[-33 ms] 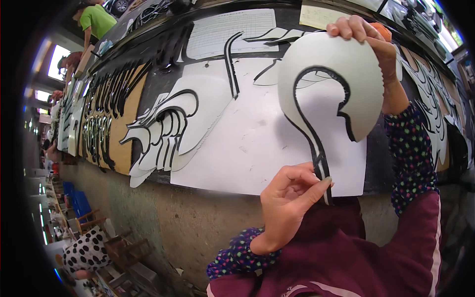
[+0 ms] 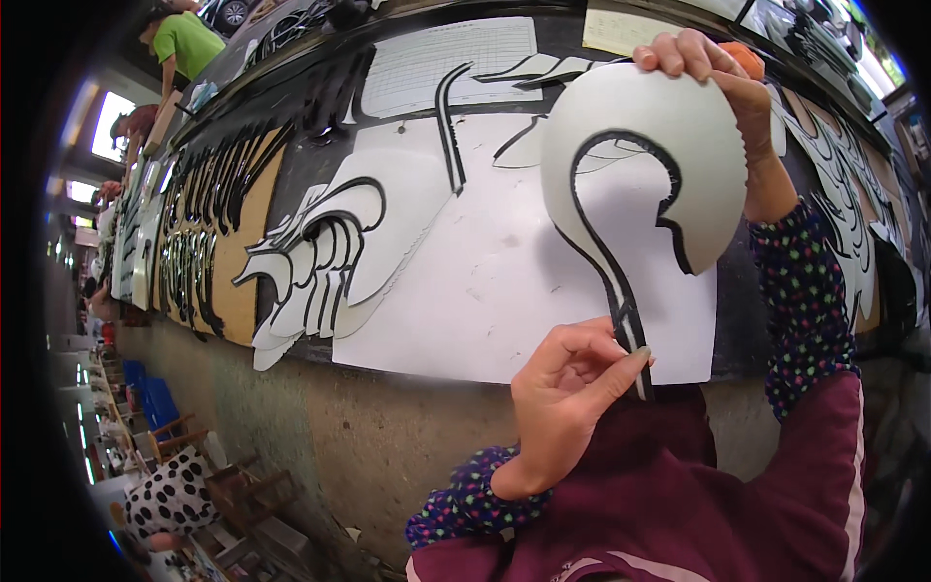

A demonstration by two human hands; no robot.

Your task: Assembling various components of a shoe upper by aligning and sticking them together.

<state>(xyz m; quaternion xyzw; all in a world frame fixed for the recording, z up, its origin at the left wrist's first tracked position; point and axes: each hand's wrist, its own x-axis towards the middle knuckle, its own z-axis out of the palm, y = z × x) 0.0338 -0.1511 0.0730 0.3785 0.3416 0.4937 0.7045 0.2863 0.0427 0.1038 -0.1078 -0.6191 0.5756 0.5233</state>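
A pale, rounded sheet piece (image 2: 713,165) with a curved cut-out is held up over the table. A black strip (image 2: 626,303) runs along its cut-out and down its narrow tail, and its outer right edge is finely notched. My right hand (image 2: 713,73) grips the top rim, fingers over the front. Below, my left hand (image 2: 567,388) pinches the tail's lower end, where black and white bands show, between thumb and fingers. Under it lies a white sheet (image 2: 456,281). To the left is a fanned stack of similar black-edged pale pieces (image 2: 412,209).
Narrow black strips (image 2: 208,189) lie in rows on a brown board (image 2: 257,209) at the left. A printed form (image 2: 446,58) lies at the back. More pale pieces (image 2: 834,184) are at the right. A person in green (image 2: 189,44) is at the far left.
The whole view has shifted very slightly. Both hands keep the same hold on the pale sheet piece.
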